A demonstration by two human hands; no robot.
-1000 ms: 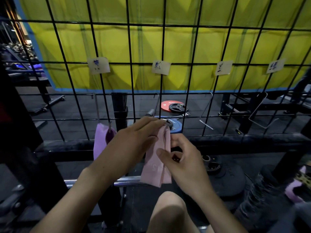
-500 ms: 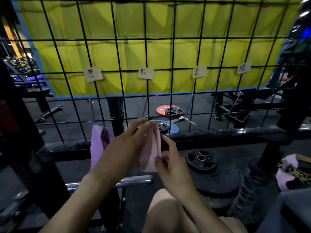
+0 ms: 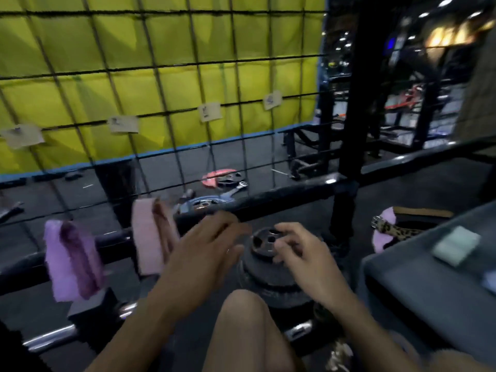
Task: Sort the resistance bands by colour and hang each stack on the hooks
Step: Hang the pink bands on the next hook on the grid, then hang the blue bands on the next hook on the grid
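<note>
A pink band [image 3: 153, 234], a flat loop of soft fabric, hangs on the wire grid [image 3: 161, 76] with its long axis close to vertical, its top tipped slightly to the left and its open fold facing the camera. To its left a purple band [image 3: 71, 260] of the same woven look hangs the same way, long axis up and down, lower end nearest the camera. The hooks that carry them are too blurred to make out.

The left hand [image 3: 204, 251] is held just right of the pink band, fingers straight and spread, gripping nothing; whether it touches the band cannot be told through the motion blur. The right hand [image 3: 298, 253] hovers apart from both bands over a stack of round black weight plates [image 3: 268, 269], its fingers loosely curled and empty.

Four pale paper labels [image 3: 123, 124] are fixed along one wire of the grid, in front of a creased yellow cloth [image 3: 134, 49] edged in blue. A pale green folded band [image 3: 456, 245] lies flat on a smooth grey surface [image 3: 429, 296] at right. Beyond it sits a fluffy pink item with a leopard-print strap [image 3: 394, 228]. A chromed bar [image 3: 51, 339] runs low at left, and the person's bare knee [image 3: 247, 318] fills the foreground.
</note>
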